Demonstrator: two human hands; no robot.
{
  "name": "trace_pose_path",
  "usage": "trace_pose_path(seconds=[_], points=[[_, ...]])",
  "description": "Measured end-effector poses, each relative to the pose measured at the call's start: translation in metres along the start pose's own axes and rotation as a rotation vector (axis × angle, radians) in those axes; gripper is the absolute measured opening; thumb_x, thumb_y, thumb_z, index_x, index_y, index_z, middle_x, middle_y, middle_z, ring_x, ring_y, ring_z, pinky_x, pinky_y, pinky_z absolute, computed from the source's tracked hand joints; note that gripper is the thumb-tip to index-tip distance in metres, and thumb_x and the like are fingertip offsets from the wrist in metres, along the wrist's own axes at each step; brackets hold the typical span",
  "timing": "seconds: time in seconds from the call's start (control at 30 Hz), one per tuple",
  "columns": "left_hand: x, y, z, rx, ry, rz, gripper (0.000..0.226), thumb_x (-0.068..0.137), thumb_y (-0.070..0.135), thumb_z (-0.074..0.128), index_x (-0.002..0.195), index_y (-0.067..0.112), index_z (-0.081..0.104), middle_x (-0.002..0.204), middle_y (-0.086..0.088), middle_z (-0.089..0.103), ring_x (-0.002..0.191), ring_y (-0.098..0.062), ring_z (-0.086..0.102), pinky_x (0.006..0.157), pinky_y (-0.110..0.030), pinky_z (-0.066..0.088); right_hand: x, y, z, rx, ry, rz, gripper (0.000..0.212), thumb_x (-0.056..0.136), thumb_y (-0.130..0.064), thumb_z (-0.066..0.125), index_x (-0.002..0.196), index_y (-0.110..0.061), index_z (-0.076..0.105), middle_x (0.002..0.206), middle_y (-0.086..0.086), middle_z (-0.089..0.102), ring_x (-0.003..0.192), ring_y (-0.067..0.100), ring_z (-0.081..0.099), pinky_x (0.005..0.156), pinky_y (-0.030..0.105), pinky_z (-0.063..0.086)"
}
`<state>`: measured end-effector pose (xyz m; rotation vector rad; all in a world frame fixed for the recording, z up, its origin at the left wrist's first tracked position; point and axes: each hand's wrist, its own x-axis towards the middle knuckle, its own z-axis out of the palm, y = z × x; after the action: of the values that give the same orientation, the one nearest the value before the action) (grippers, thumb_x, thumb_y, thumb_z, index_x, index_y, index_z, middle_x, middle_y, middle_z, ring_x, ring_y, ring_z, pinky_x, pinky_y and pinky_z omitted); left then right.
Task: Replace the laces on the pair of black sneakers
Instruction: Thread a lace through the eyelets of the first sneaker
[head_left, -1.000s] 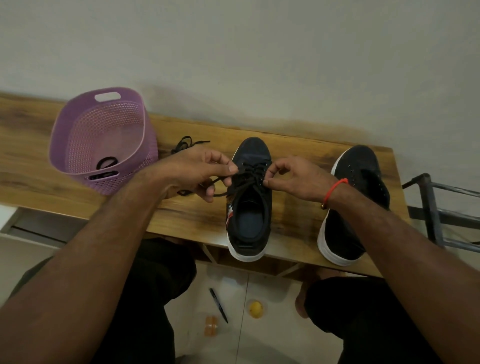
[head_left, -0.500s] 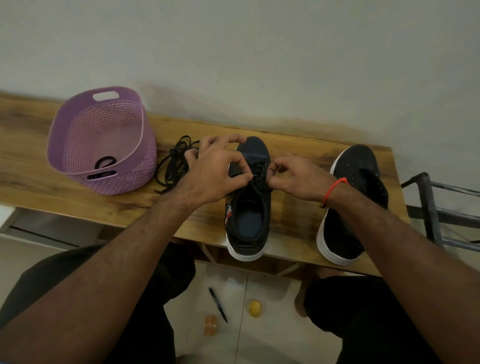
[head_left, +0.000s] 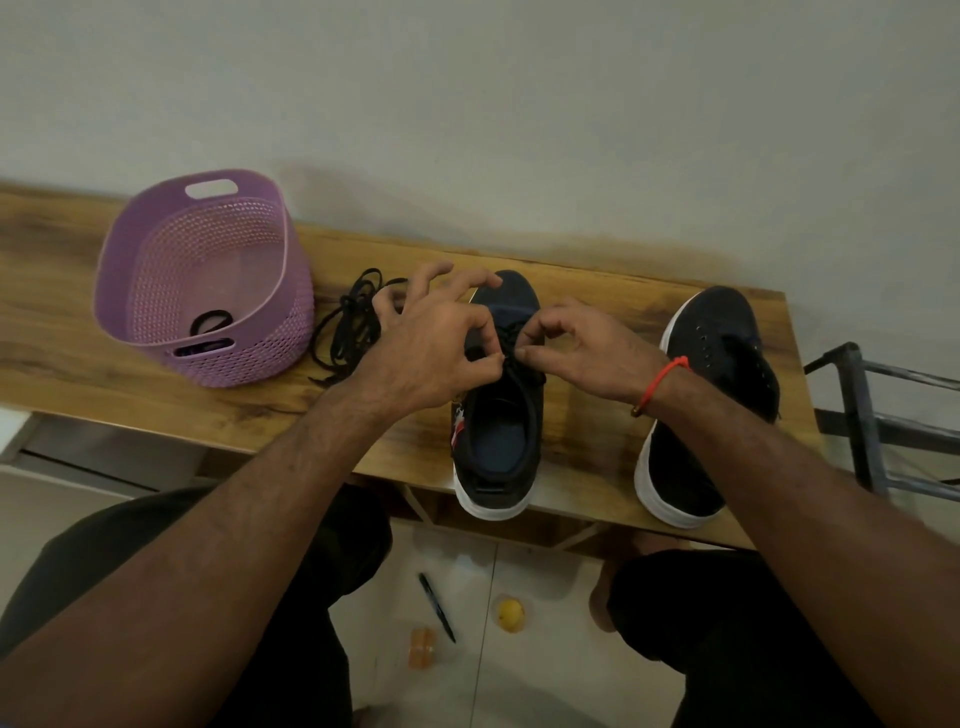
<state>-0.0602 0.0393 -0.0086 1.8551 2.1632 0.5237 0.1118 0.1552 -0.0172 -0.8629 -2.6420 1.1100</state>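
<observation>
Wooden bench (head_left: 597, 291), sneaker (head_left: 501, 431) (lace (head_left: 511, 343) pinched)

Both forearms are reaching forward and converging toward the middle of the view. The left hand (head_left: 434, 348) is lying palm down, pinching with thumb and index finger while its other fingers are splaying outward and upward. The right hand (head_left: 587, 353) is facing it, thumb and index finger curling into a pinch just beside the left fingertips, a red thread (head_left: 662, 382) circling its wrist.
</observation>
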Motion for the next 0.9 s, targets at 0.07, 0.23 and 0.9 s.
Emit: trace_pose_path(seconds=[0.07,0.23,0.9], points=[[0.0,0.001,0.002,0.018,0.002,-0.006,0.017,0.079,0.041,0.076,0.074,0.039,0.06,0.151,0.022,0.038,0.147,-0.016,0.012,0.11,-0.059,0.017,0.0,0.0,-0.001,0.041,-0.004,-0.002,0.01,0.093,-0.023,0.068,0.098,-0.016,0.072,0.097,-0.016,0.054,0.102,0.008,0.05,0.094,0.031,0.042],[0.0,0.003,0.005,0.028,0.017,0.021,0.016,0.082,0.04,0.075,0.077,0.04,0.06,0.149,0.018,0.04,0.146,-0.017,0.016,0.109,-0.058,0.019,0.001,0.002,0.002,0.094,-0.015,-0.01,0.004,0.091,-0.024,0.071,0.093,-0.026,0.069,0.103,-0.01,0.058,0.105,0.009,0.054,0.092,0.027,0.044],[0.008,-0.016,-0.005,-0.046,-0.155,-0.08,0.024,0.075,0.055,0.079,0.093,0.048,0.064,0.147,0.017,0.044,0.142,-0.02,0.027,0.097,-0.047,0.024,0.005,0.011,0.001,0.341,0.017,0.137,0.002,0.089,-0.02,0.072,0.089,-0.018,0.071,0.099,0.004,0.071,0.099,0.021,0.066,0.091,0.035,0.052]])
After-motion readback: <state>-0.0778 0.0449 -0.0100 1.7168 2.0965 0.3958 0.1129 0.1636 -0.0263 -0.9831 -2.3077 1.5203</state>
